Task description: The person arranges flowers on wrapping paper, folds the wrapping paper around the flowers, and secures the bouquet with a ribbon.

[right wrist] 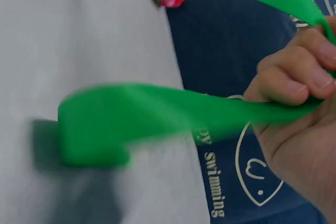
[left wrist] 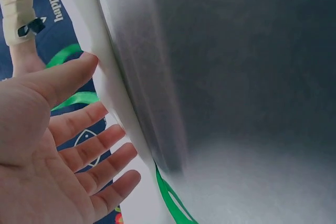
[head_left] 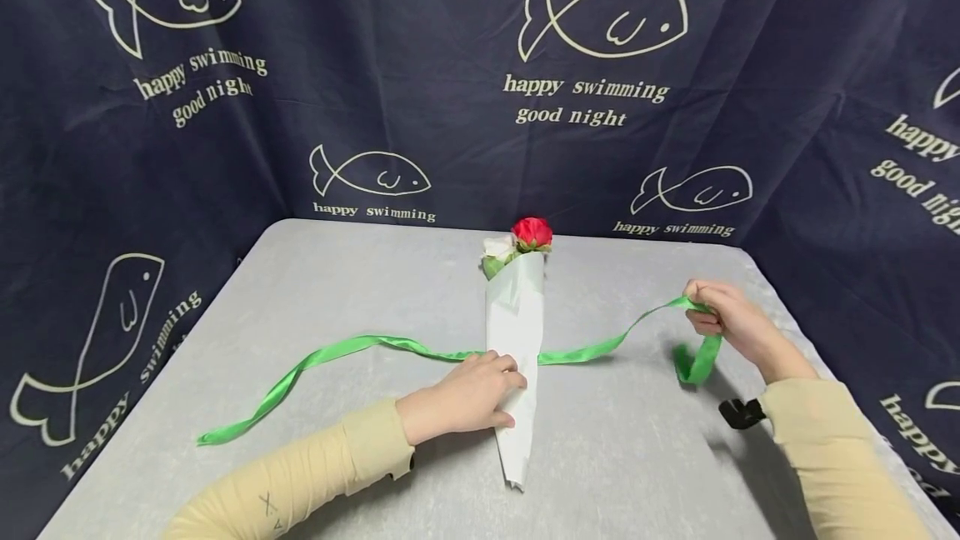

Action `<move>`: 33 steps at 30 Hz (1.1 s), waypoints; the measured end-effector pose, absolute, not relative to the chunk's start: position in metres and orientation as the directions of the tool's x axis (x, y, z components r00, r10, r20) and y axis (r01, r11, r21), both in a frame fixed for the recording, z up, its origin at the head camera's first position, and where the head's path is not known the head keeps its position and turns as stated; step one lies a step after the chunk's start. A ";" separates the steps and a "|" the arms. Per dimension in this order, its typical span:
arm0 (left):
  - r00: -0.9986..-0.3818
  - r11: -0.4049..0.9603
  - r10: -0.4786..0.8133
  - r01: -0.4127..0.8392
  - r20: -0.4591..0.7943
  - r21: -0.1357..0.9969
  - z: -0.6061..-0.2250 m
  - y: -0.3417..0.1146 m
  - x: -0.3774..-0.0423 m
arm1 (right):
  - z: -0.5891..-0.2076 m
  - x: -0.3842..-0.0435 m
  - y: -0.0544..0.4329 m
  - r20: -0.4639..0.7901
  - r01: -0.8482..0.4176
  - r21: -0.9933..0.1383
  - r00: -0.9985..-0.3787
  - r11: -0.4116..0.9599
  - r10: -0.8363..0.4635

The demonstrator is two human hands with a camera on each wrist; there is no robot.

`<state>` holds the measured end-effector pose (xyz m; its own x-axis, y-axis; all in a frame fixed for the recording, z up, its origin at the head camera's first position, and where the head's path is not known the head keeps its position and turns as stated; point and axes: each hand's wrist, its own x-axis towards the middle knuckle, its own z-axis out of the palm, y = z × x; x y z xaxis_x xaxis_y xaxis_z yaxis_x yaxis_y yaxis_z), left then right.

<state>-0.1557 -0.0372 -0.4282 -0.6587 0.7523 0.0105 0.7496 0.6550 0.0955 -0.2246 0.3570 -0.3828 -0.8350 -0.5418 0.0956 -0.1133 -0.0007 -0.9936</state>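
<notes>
A small bouquet wrapped in white paper (head_left: 517, 315) lies in the middle of the table, a red flower (head_left: 533, 232) and a white flower (head_left: 498, 247) at its far end. My left hand (head_left: 467, 394) rests on the wrap with its fingers extended, as the left wrist view of the palm and wrap (left wrist: 97, 40) also shows. A green ribbon (head_left: 330, 352) runs crosswise beneath the wrap, which hides its middle. To the right, my right hand (head_left: 726, 319) grips the ribbon above the table, and a loose end (right wrist: 131, 111) hangs from the fingers in a curl.
The grey table (head_left: 615, 448) has a dark blue curtain (head_left: 450, 65) with fish drawings behind it and at both sides. The ribbon's other end (head_left: 213, 437) lies near the table's left edge. A black fitting (head_left: 741, 413) sits at the right cuff.
</notes>
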 end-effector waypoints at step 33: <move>-0.650 0.648 0.760 0.756 -0.009 0.088 -0.430 -0.036 -0.161 | -0.408 -0.227 0.339 -0.304 -0.025 -0.725 -0.885 0.688 -0.352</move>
